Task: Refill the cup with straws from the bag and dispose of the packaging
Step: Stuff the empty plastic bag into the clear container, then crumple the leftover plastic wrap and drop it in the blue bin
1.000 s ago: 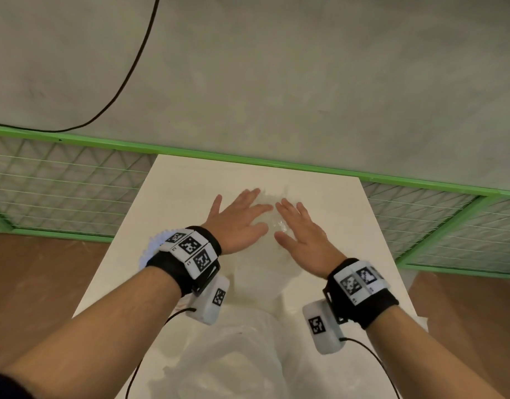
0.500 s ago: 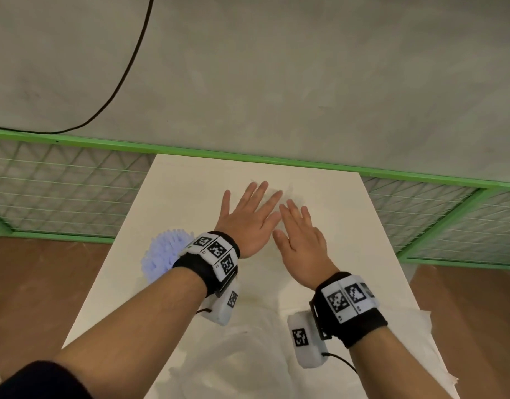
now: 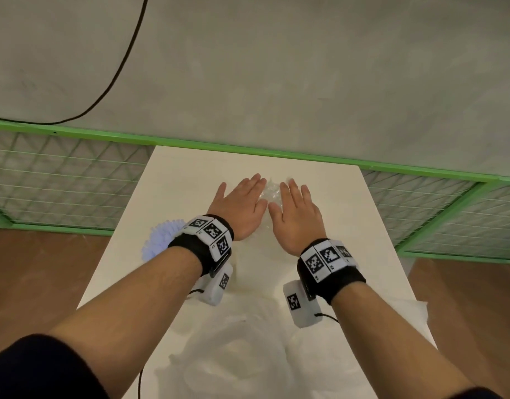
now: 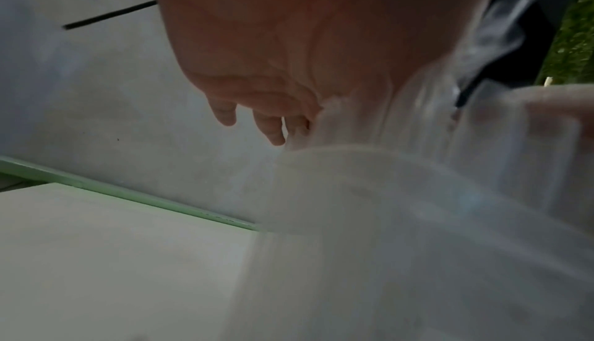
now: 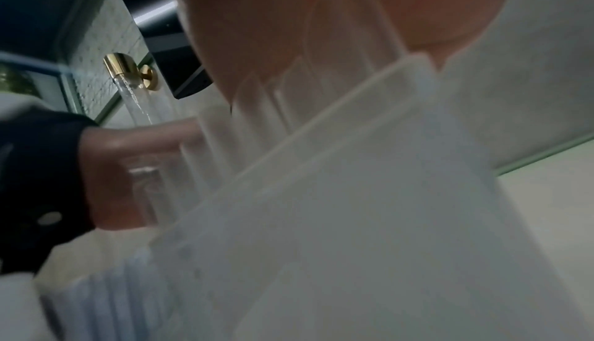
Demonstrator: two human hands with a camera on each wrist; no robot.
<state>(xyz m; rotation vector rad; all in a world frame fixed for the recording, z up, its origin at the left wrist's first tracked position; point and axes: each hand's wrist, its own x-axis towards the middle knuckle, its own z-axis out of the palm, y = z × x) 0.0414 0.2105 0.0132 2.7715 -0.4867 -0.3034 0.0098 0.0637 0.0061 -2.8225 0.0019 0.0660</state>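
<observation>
A crumpled clear plastic bag (image 3: 270, 193) lies on the white table (image 3: 187, 174). My left hand (image 3: 242, 200) and right hand (image 3: 297, 204) lie flat on it side by side, fingers straight, pressing it down. A strip of the bag shows between them. At the table's left edge stands the cup of pale blue straws (image 3: 158, 241), partly hidden behind my left wrist. In the left wrist view the palm (image 4: 289, 41) rests on blurred clear plastic (image 4: 385, 194). The right wrist view shows the same bag (image 5: 353, 206) under the palm.
A translucent white bag (image 3: 236, 367) lies open at the near end of the table. A green-framed mesh fence (image 3: 60, 180) runs behind and beside the table. A black cable (image 3: 124, 64) hangs on the grey wall. Brown floor lies on both sides.
The bag was puffed up under my hands a second ago and now lies flatter. Both hands have slid forward over it and now sit slightly apart.
</observation>
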